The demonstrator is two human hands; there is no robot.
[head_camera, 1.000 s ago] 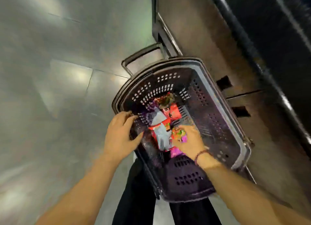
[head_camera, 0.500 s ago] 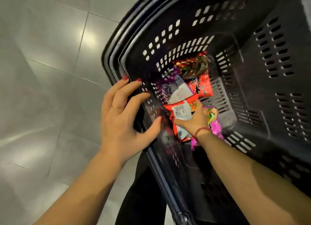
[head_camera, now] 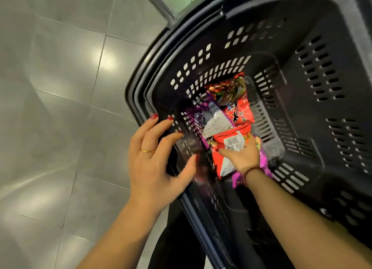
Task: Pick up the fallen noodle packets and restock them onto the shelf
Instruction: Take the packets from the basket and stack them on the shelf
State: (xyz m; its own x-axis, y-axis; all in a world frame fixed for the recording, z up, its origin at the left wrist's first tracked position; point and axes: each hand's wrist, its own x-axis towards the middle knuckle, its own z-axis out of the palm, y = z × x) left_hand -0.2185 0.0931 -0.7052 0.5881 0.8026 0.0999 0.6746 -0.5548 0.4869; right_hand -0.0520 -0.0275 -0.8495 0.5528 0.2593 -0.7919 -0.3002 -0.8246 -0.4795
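The dark slotted basket (head_camera: 302, 47) holds a small heap of noodle packets. The right hand (head_camera: 244, 158) reaches in, its thumb clamped over the red packet (head_camera: 220, 164) with the barcode label. A purple packet (head_camera: 266, 168) lies under that wrist, and a purple-and-white packet (head_camera: 213, 121) and another red one (head_camera: 240, 110) lie just beyond the fingertips. The left hand (head_camera: 155, 164) rests with fingers spread over the basket's rim. Hands and packets sit as they did half a second ago. The right fingers are hidden beneath the packet, and the basket's right side is cut off.
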